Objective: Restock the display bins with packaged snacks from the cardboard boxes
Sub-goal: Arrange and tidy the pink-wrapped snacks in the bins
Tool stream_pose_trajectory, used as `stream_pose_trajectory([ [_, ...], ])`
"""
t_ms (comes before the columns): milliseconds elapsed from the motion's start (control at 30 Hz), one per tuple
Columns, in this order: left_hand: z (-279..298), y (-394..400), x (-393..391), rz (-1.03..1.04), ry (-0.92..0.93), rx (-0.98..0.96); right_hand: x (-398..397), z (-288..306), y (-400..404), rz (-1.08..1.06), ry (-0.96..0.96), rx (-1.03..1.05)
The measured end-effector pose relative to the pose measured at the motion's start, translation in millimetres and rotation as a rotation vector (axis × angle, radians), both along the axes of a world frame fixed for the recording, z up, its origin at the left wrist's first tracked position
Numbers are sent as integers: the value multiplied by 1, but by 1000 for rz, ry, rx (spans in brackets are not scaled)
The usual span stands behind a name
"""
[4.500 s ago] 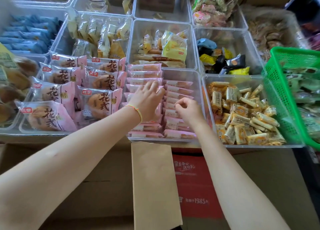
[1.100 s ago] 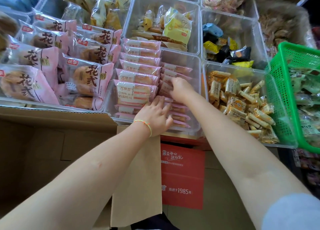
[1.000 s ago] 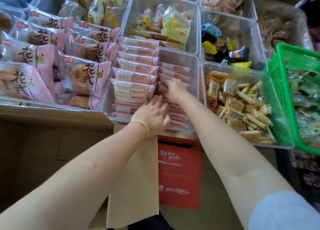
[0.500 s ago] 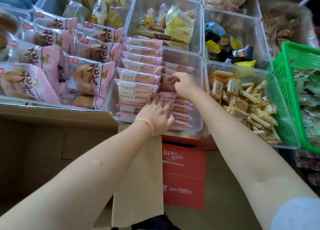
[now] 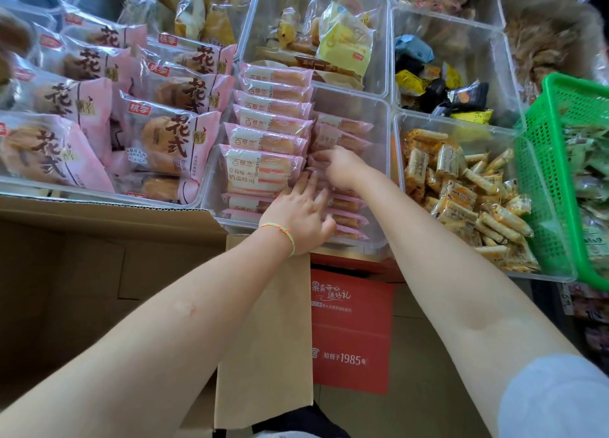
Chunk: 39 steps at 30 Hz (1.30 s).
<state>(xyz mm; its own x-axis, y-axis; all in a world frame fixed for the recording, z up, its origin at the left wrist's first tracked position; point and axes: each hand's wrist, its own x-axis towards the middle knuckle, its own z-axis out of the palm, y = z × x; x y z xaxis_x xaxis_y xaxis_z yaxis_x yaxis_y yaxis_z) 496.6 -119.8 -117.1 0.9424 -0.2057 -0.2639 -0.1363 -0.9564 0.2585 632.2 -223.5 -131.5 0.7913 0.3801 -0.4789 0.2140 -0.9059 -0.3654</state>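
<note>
A clear plastic bin (image 5: 382,131) holds two rows of pink toast packets (image 5: 260,170). The left row stands high; the right row (image 5: 342,131) sits lower. My left hand (image 5: 298,213), with a coloured wrist string, lies flat with spread fingers on the lower packets at the bin's front. My right hand (image 5: 339,167) is curled over the right row, fingertips pinching a pink packet near the middle. An open cardboard box (image 5: 108,272) stands below the bins at left, its inside dark.
Big pink pastry bags (image 5: 164,134) fill the left bin. Orange snack bars (image 5: 461,193) fill the right bin, beside a green basket (image 5: 553,180). Bins behind hold yellow (image 5: 346,38) and dark packets (image 5: 441,88). A brown flap (image 5: 263,338) and red carton (image 5: 352,332) lie below.
My right hand has slid slightly back toward me along the right row. My left hand has stayed pressed on the front packets. The view has shifted only a little.
</note>
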Motion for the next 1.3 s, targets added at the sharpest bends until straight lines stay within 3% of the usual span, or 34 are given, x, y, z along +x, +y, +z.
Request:
stream_pose_trajectory([
  [100, 0, 0, 0, -9, 2, 10, 1, 11, -3, 59, 15, 11],
  [267, 1, 0, -1, -17, 20, 11, 23, 22, -1, -104, -233, 12],
  [667, 1, -1, -1, -14, -22, 11, 13, 6, 18, -90, -151, -186],
  [767, 2, -1, -1, -15, -49, 13, 1, 4, 19, -9, -125, -58],
  [867, 1, -1, -1, -13, -46, 12, 4, 11, 10, -97, -201, 67],
  [933, 0, -1, -1, -15, -46, 8, 12, 11, 3, -94, -285, 13],
  [1033, -1, -1, -2, -34, -68, 15, 21, 4, -3, -1, -182, -87],
  [1100, -1, 0, -2, -45, -74, 13, 26, 3, -5, -54, -152, 19],
  [1167, -1, 1, -2, -52, -79, 10, 26, 8, -9, -142, -250, 136],
  [1233, -2, 1, -2, -58, -90, 31, 20, 13, -13, -159, -344, 104],
  [1300, -2, 1, -2, -70, -110, 47, 9, 13, -15, -80, -260, 6],
])
